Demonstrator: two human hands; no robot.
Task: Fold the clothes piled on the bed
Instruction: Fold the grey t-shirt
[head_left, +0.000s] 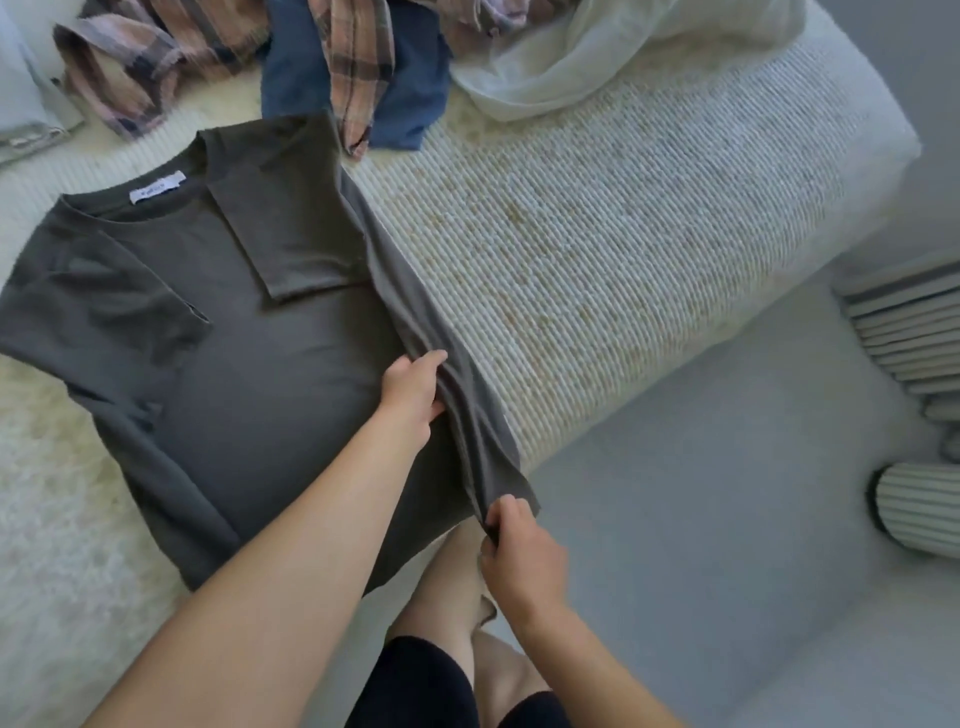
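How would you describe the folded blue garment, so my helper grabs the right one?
Look to the far end of the bed, beyond the dark grey T-shirt. The blue garment lies there under a strip of pink plaid shirt. It is the only plain, solid blue piece.

Plaid shirt (156, 67) cropped at top

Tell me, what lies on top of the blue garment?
A pink plaid shirt is draped across the blue garment, hanging down its middle. What lies beneath the blue garment is covered and cannot be seen.
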